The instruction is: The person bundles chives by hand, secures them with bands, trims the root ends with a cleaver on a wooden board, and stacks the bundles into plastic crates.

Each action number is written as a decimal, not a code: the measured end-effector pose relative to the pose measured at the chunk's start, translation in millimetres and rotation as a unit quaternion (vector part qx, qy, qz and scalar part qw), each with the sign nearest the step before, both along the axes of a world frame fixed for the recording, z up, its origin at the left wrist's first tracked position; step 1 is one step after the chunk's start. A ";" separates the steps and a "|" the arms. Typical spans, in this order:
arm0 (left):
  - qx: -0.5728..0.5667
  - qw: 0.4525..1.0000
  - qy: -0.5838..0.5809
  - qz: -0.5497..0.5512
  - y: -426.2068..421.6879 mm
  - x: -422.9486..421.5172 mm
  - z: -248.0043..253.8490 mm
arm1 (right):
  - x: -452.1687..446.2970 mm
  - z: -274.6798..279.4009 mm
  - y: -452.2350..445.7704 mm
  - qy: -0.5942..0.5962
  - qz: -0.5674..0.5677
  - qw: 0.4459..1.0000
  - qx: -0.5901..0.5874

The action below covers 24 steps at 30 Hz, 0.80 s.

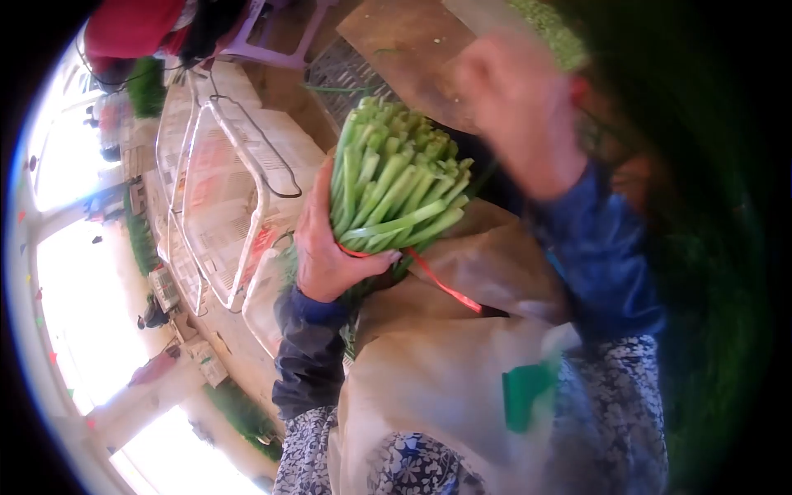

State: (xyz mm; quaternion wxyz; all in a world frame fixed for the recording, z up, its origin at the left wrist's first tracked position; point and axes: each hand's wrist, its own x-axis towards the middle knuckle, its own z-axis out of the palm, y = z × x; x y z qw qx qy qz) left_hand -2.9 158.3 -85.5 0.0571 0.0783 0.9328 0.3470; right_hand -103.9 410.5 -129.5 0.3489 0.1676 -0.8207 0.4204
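Observation:
My left hand [320,252] is wrapped round a thick bunch of green stalks [400,177], their cut ends facing up. A red tie [445,285] runs under my thumb at the bunch, and its loose end trails to the right over the brown apron [437,355]. The lower part of the bunch is hidden behind my hand and the apron. To the upper right, my right hand [528,107] is raised apart from the stalks. Motion smears its fingers, so whether it holds anything cannot be made out. A small red spot shows beside it.
Left of the bunch stand white wire frames [223,198] lined with printed paper. A purple plastic stool [276,37] is at the top, near a person's red garment [132,29]. A brown board [404,49] lies beyond the stalks. Greenery fills the dark right side.

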 end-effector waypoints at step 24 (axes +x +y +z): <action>0.267 0.953 -0.132 0.054 -56.6 23.1 53.9 | 51.4 48.4 -58.9 -0.126 0.370 0.891 -0.232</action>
